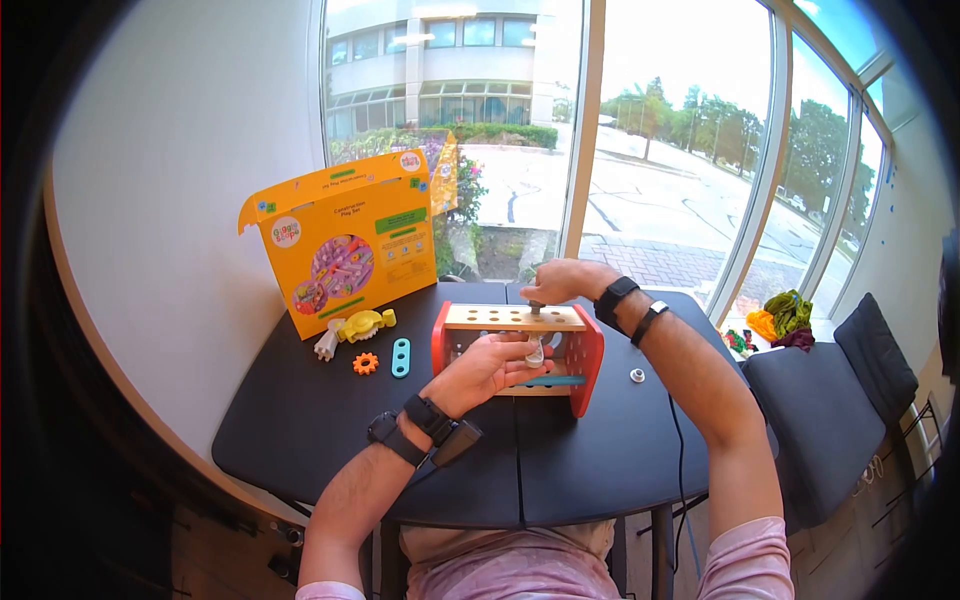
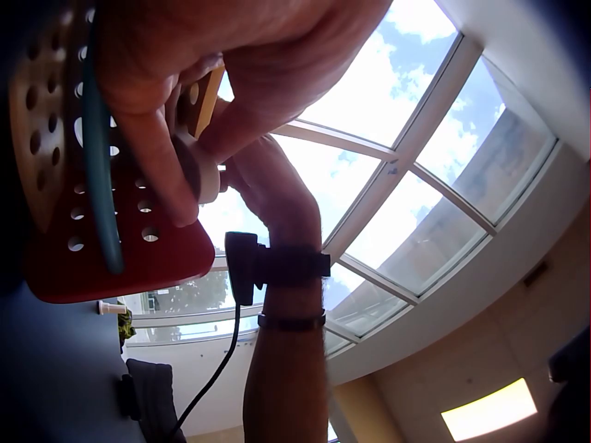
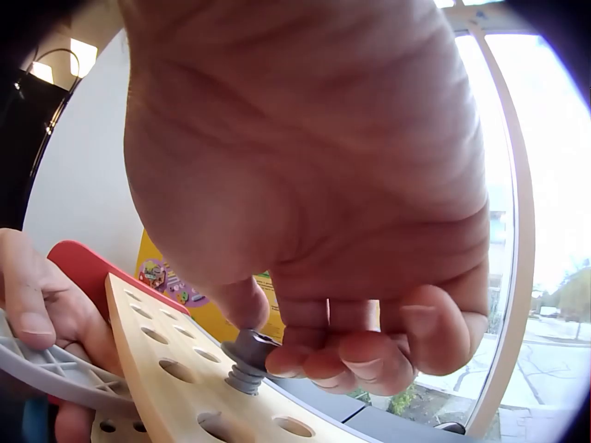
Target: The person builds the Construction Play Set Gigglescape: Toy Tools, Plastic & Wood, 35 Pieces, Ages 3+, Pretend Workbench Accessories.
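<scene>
At the centre of the head view, a grey bolt stands in a hole of the wooden top plank [image 1: 565, 318] of a toy workbench [image 1: 590, 360]. In the right wrist view the bolt [image 3: 246, 373] shows its head and part of its ridged shank above the wood, its long axis running down into the hole. The right hand [image 1: 566, 282] comes over it from above and is the nearer of the two; the left hand [image 1: 488, 370] is lower in the frame, on the near side, its fingers reaching in under the plank. The right grip is nearly closed, thumb and fingertips pinching the bolt's head, with the other fingers bent alongside. The left grip is closed around a ribbed grey plastic piece [image 3: 69, 377], which slants across the lower left of the right wrist view toward the plank's edge; whether it meets the bolt underneath cannot be told. On the black surface [image 1: 300, 425], left of centre, lie an orange gear [image 1: 365, 364] and a turquoise strip [image 1: 401, 357].
</scene>
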A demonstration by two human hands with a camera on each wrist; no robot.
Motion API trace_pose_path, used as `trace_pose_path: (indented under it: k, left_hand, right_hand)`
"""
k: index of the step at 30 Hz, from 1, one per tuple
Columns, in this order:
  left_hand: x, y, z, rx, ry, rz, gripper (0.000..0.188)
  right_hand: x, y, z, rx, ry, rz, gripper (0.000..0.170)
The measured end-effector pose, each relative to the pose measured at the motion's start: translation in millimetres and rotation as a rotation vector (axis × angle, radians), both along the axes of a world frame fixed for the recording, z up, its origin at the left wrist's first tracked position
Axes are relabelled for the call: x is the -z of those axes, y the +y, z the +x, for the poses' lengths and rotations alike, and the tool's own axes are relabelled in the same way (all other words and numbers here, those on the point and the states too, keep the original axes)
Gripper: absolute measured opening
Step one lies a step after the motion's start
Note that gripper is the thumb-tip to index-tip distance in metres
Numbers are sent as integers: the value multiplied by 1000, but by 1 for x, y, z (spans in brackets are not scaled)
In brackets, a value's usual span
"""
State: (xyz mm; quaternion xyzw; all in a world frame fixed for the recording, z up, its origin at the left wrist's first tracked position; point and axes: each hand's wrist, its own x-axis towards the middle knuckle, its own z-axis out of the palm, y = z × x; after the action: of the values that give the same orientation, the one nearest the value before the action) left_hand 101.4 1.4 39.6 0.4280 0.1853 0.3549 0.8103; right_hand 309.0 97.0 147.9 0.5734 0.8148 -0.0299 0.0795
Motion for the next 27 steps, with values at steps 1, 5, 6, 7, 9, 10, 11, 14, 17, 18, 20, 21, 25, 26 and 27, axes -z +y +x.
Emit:
trace_pose_path:
  k: [1, 5, 6, 7, 9, 10, 11, 14, 17, 18, 20, 21, 25, 26, 27]
  left_hand:
    - [0, 0, 0, -3, 4, -7, 41]
    - [-1, -1, 1, -13, -1, -3, 40]
    - [-1, -1, 1, -11, -3, -5, 40]
    - [-1, -2, 1, -9, -5, -7, 40]
    - [-1, -1, 1, -9, 5, -10, 40]
    - [-1, 0, 1, -9, 10, -12, 40]
    - [-1, 0, 1, -4, 16, -5, 41]
    - [1, 1, 0, 12, 27, 11, 45]
    - [1, 2, -1, 17, 25, 17, 45]
    - [1, 2, -1, 14, 26, 13, 45]
    - [2, 2, -1, 12, 23, 9, 45]
    - [3, 3, -1, 15, 21, 9, 45]
    - [1, 1, 0, 4, 32, 16, 45]
    - [1, 1, 0, 4, 31, 18, 45]
    - [2, 2, 0, 4, 29, 20, 45]
  right_hand:
    - [-2, -5, -1, 5, 0, 10, 66]
    - [-3, -5, 0, -29, 64, -6, 66]
    - [-2, -4, 0, -20, 44, -14, 65]
    - [-4, -6, -1, -10, 24, -21, 65]
    - [-6, -10, -2, 11, 19, -17, 65]
    - [-8, -16, -4, 21, 33, -7, 65]
    - [-10, -21, -5, 32, 47, 4, 66]
    - [-6, -14, -2, -38, 54, -25, 66]
    - [-6, -19, -1, 26, 32, -7, 67]
    - [-7, -19, -1, 18, 50, -11, 68]
    - [-3, -13, 2, 3, 86, -19, 70]
    - [0, -8, 3, -2, 65, -30, 70]
    - [6, -2, 6, -8, 37, -15, 72]
    - [4, -5, 5, -7, 44, 2, 73]
    - [2, -8, 5, -23, 52, -11, 73]
